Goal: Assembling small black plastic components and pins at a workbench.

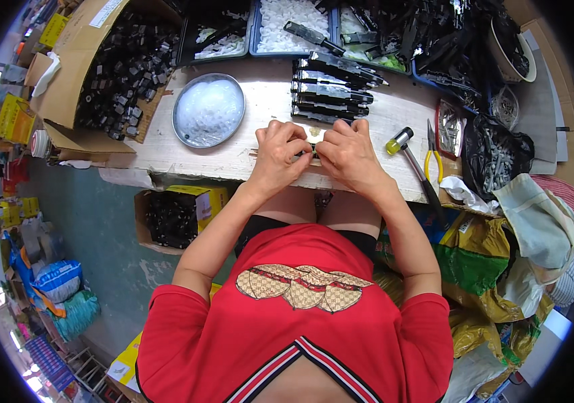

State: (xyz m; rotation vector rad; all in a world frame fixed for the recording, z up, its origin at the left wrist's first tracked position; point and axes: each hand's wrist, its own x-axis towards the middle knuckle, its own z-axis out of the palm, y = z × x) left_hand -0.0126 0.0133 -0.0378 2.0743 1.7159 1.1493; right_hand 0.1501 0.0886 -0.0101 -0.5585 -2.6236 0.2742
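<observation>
Both my hands meet at the near edge of the white worktable (267,107). My left hand (280,153) and my right hand (349,153) pinch a small dark piece between their fingertips; its kind is mostly hidden by the fingers. Just beyond them lies a row of several long black plastic parts (332,94), stacked side by side. To the left of my left hand stands a round metal dish (209,111) holding small clear-white pieces. A hammer (404,148) with a yellow-faced head rests to the right of my right hand, beside yellow-handled pliers (433,156).
A cardboard box (65,80) of small black parts stands at left. Blue trays (255,30) of white pieces and black parts line the back. At right are a black plastic bag (478,151) of metal pieces and a red-rimmed tray (449,127). A yellow carton (213,201) sits below the table.
</observation>
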